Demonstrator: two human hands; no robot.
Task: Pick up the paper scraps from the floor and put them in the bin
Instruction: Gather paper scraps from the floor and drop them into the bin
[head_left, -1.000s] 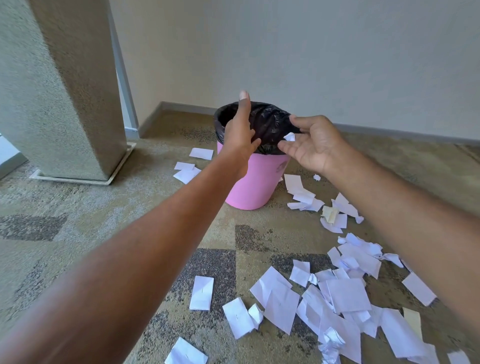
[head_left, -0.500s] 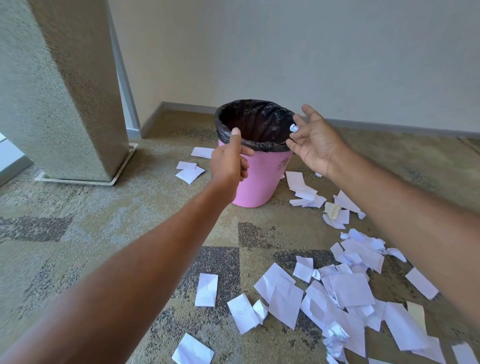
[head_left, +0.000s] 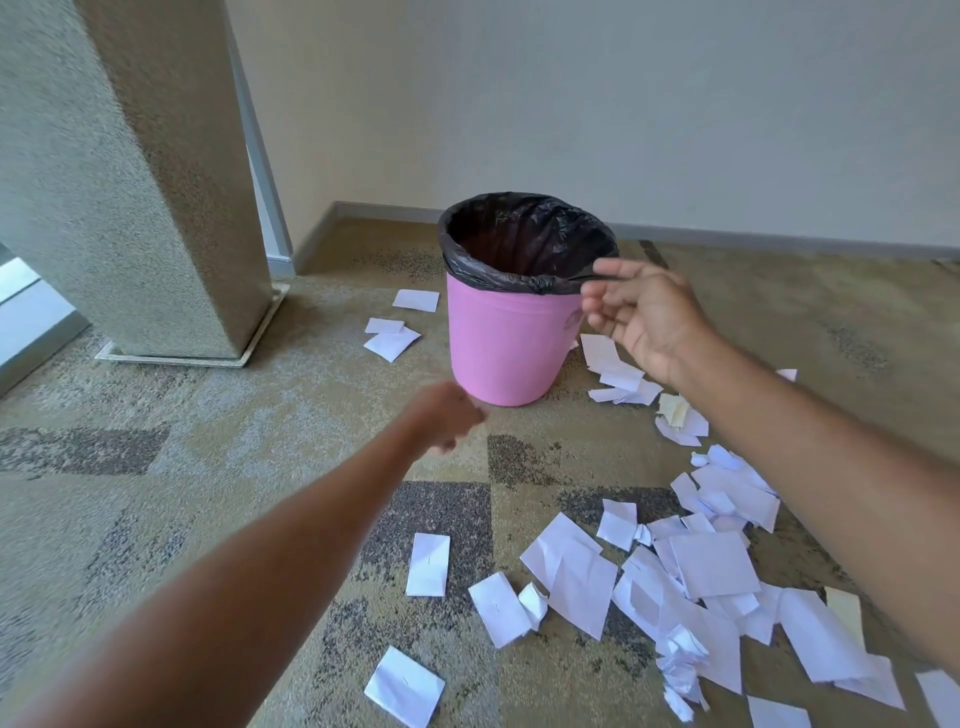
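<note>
One speckled column (head_left: 135, 182) at far left, on a pale base plate, well apart from the work area.

Left of the pink bin (head_left: 506, 348): three flat white scraps (head_left: 392, 343) on the patterned carpet (head_left: 156, 519), near the bin's foot. Nearer the camera, a single white sheet (head_left: 428, 564).

Status of left hand (head_left: 449, 418): low, in front of the bin's base, above the carpet. Motion-blurred; fingers apparently curled under. Cannot tell whether anything held.

Bin upright at centre, fitted with a black liner (head_left: 524, 234) folded over the rim. Contents not visible from this angle.

Status of right hand (head_left: 649, 317): just beside the rim on the right, fingers spread and relaxed, no paper in it. Thin dark strand of liner stretched from rim to topmost finger; caught or merely touching, not discernible.

Right of the bin: bulk of the paper scraps (head_left: 711, 566), scattered and overlapping from the bin's foot to the lower right corner. Mostly flat white pieces, a few crumpled balls (head_left: 680, 649), one cream-coloured wad (head_left: 674, 410).

Handling, as judged: expect very light, limp, non-fragile material, prone to fluttering and to slipping from a loose hold. Pinch flat pieces at a raised edge or corner. Sweep overlapping pieces together, then clamp the stack between both palms. Take crumpled pieces whole in the fingers. Release low over the liner mouth to limit drift.
</note>
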